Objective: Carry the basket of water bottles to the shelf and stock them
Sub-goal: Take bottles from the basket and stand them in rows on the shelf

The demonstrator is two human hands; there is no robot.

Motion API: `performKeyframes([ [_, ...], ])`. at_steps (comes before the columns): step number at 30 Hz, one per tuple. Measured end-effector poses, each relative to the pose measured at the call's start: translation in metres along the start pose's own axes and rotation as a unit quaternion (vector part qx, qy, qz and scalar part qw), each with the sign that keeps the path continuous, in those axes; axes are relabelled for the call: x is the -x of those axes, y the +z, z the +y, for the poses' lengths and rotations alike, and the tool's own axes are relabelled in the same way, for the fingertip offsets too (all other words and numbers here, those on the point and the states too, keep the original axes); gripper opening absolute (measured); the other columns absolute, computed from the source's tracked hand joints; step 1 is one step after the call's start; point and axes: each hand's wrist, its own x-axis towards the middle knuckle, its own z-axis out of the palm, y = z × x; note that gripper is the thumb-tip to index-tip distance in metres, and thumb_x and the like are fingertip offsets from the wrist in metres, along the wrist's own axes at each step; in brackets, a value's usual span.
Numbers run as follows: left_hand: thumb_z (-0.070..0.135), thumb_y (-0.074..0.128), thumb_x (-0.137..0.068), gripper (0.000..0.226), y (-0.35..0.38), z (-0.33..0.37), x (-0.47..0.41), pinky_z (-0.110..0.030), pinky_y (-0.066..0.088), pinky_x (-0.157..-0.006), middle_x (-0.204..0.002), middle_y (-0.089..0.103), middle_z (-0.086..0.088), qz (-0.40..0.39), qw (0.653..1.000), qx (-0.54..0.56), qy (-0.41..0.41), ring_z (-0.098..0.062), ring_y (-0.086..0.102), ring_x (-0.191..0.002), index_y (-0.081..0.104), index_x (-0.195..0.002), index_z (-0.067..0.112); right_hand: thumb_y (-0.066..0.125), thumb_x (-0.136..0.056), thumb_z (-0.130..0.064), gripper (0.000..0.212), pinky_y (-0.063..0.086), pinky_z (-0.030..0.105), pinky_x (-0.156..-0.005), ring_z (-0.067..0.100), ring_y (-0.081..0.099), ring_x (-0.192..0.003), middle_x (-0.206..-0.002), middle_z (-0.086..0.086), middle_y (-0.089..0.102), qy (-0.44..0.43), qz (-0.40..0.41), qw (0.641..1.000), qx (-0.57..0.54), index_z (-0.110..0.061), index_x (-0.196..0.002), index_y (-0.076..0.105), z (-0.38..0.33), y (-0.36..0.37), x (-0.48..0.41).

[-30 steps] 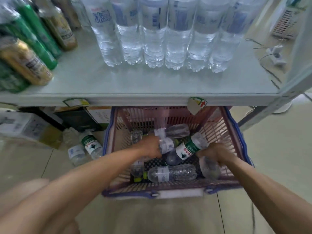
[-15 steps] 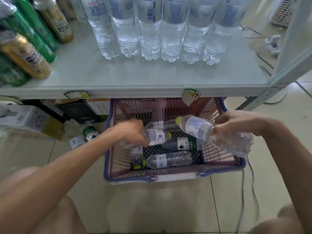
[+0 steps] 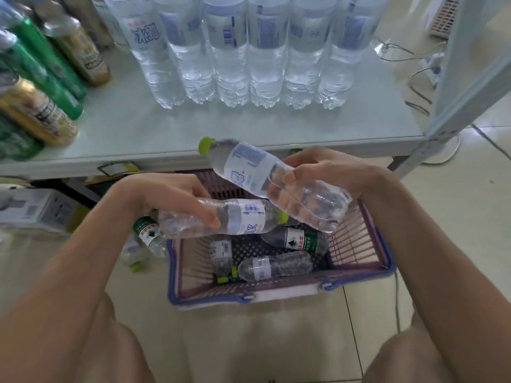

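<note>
A pink basket with a blue rim (image 3: pixel 359 244) sits on the floor under the grey shelf (image 3: pixel 249 128). My right hand (image 3: pixel 326 172) grips a clear water bottle (image 3: pixel 249 167) with a green cap, tilted, its cap toward the shelf edge. My left hand (image 3: pixel 171 197) holds a second green-capped water bottle (image 3: pixel 243 217) lying sideways over the basket. Three bottles remain inside: a green-labelled bottle (image 3: pixel 298 241), a white-labelled bottle (image 3: pixel 273 265) and a smaller bottle (image 3: pixel 222 252).
A row of large water bottles (image 3: pixel 249 51) stands at the shelf's back. Green and gold cans (image 3: pixel 36 106) lie at its left. Bottles (image 3: pixel 146 236) and a cardboard box (image 3: pixel 33 211) rest on the floor left of the basket. Cables (image 3: pixel 414 70) trail at right.
Both hands have risen out of the basket, each with a bottle. The right hand's bottle now reaches the shelf edge; the left's hovers above the basket.
</note>
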Motion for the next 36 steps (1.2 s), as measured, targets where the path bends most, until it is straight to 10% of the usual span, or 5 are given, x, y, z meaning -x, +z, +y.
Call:
performKeyframes([
  [10,0.051,0.089,-0.058,0.073,-0.036,-0.057,0.043,-0.033,0.049,-0.062,-0.091,0.069,-0.032,0.075,0.969,0.218,0.086,-0.030,0.062,-0.072,0.074,-0.104,-0.004,0.071,-0.078,-0.035,0.036,0.054,0.030,-0.073,0.025,0.071,-0.080,-0.090,0.006,0.076,-0.151,0.088,0.969,-0.177,-0.009,-0.102,0.076,-0.030,-0.013,-0.014],
  [14,0.043,0.100,-0.036,0.064,-0.038,-0.070,0.049,-0.020,0.056,-0.053,-0.077,0.074,-0.014,0.214,0.880,0.396,0.149,-0.020,0.071,-0.059,0.081,-0.084,0.005,0.081,-0.080,-0.027,0.044,0.059,0.041,-0.087,0.026,0.076,-0.097,-0.104,0.009,0.079,-0.173,0.154,0.954,-0.192,-0.003,-0.116,0.071,-0.048,-0.010,-0.025],
  [18,0.008,0.070,-0.079,0.018,-0.040,-0.052,0.036,-0.026,0.062,-0.069,-0.092,0.078,-0.009,0.330,0.792,0.474,0.197,-0.019,0.075,-0.072,0.081,-0.094,0.010,0.091,-0.074,-0.019,0.055,0.057,0.056,-0.095,0.030,0.074,-0.109,-0.114,0.017,0.075,-0.156,0.269,0.940,-0.144,-0.002,-0.119,0.065,-0.061,-0.004,-0.050],
  [25,0.002,0.090,-0.064,0.054,-0.050,-0.017,0.003,-0.039,0.047,-0.108,-0.119,0.073,-0.015,0.477,0.678,0.504,0.242,-0.031,0.066,-0.119,0.072,-0.115,-0.001,0.096,-0.065,-0.034,0.068,0.061,0.034,-0.086,0.009,0.071,-0.097,-0.106,-0.008,0.071,-0.126,0.422,0.897,-0.028,-0.016,-0.119,0.059,-0.079,0.007,-0.106],
  [36,0.008,0.094,-0.061,0.067,-0.054,-0.019,-0.018,-0.038,0.053,-0.102,-0.118,0.075,0.001,0.584,0.665,0.444,0.141,-0.012,0.070,-0.111,0.070,-0.123,0.015,0.090,-0.074,-0.039,0.064,0.057,0.040,-0.096,0.010,0.065,-0.110,-0.115,-0.012,0.067,-0.113,0.444,0.888,-0.044,-0.025,-0.125,0.052,-0.062,0.048,-0.153],
])
